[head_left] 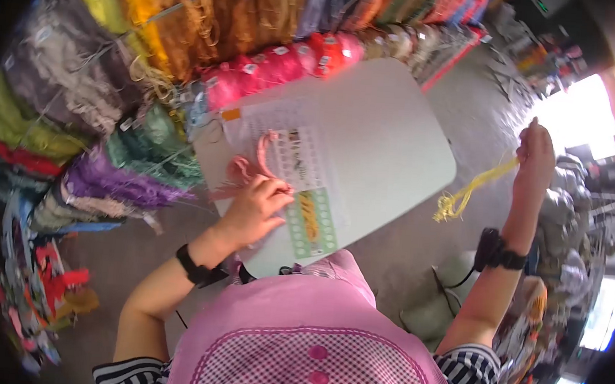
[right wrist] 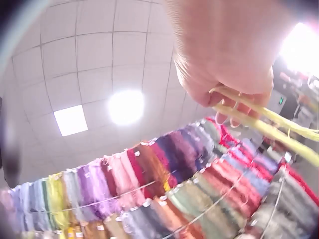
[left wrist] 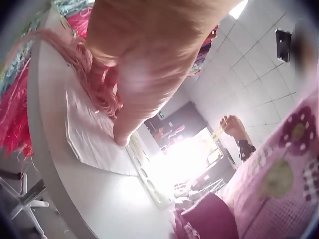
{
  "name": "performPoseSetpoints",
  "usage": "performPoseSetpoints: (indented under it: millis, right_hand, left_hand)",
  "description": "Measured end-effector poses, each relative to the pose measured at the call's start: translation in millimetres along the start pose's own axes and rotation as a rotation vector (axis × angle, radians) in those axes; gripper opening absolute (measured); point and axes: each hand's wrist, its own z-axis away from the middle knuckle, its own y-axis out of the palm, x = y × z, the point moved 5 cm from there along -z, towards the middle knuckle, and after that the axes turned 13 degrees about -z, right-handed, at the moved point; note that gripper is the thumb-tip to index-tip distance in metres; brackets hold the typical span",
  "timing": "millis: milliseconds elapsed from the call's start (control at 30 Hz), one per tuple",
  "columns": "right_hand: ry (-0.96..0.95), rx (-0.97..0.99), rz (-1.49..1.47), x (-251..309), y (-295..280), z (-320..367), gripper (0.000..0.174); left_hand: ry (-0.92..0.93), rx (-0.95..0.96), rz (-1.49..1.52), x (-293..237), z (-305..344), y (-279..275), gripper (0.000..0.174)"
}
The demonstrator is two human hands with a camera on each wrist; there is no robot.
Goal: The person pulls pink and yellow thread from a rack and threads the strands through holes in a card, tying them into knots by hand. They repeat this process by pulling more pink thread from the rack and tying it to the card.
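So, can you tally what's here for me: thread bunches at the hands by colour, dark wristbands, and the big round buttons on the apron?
Pink thread bunch: 1
Yellow thread bunch: 1
Dark wristbands: 2
Round apron buttons: 2
Total: 6

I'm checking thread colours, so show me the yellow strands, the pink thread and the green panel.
Yellow strands (right wrist: pixel 271 132): right wrist view, lower strand's middle.
Pink thread (left wrist: pixel 82 63): left wrist view, bundle's middle.
Green panel (head_left: pixel 303 249): head view, lower margin.
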Motion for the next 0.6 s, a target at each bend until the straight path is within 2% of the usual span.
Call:
performPoseSetpoints:
  millis: [67,133,167,300,333,367,400,433,467,500,567,600]
  right_hand:
    - [-0.125,0.093,0.1,-7.1,71.9,32.4,0.012]
    - [-0.123,0.282,-0.067,-27.7,139.5,70.8,0.006]
    - [-0.012,0.362,-0.167,-45.1,170.3,90.9,0.007]
    - [0.046,0.707,-0.2,-98.7,273.1,171.2,0.012]
    - [0.045,0.763,-0.194,-110.5,285.6,183.9,0.011]
    - [0.049,0.768,-0.198,-120.1,286.6,188.8,0.011]
    - [-0.054,0.798,-0.114,-124.3,287.7,194.5,0.011]
    - [-0.156,0.826,-0.028,-125.2,288.8,198.9,0.01]
    - [-0.152,0.83,-0.028,-125.3,288.5,198.5,0.01]
    - [-0.135,0.839,-0.046,-123.6,286.8,198.1,0.009]
    - [-0.109,0.86,-0.056,-116.9,283.5,198.5,0.009]
    - [0.028,0.835,-0.062,-117.3,282.7,195.3,0.009]
  left_hand:
    - [-0.06,-0.031,0.088,-3.8,-4.8,7.9,0.039]
    - [-0.101,-0.044,0.093,-6.5,-9.9,13.0,0.036]
    - [-0.111,-0.059,0.106,-6.4,-12.5,14.2,0.033]
    - [-0.151,-0.107,0.173,-1.5,-15.2,21.2,0.026]
    - [-0.16,-0.105,0.171,1.5,-12.6,17.2,0.026]
    - [-0.204,-0.102,-0.006,9.1,-5.7,8.0,0.025]
    - [-0.245,-0.099,-0.185,16.1,0.1,-4.7,0.024]
    - [-0.367,-0.138,-0.312,28.6,3.7,-29.3,0.024]
    - [-0.486,-0.177,-0.439,39.1,2.9,-52.3,0.025]
    - [-0.488,-0.172,-0.435,40.6,-0.8,-58.7,0.025]
    - [-0.452,-0.368,-0.309,38.3,-0.7,-70.2,0.027]
    - [-0.463,-0.37,-0.305,39.0,-3.4,-61.4,0.027]
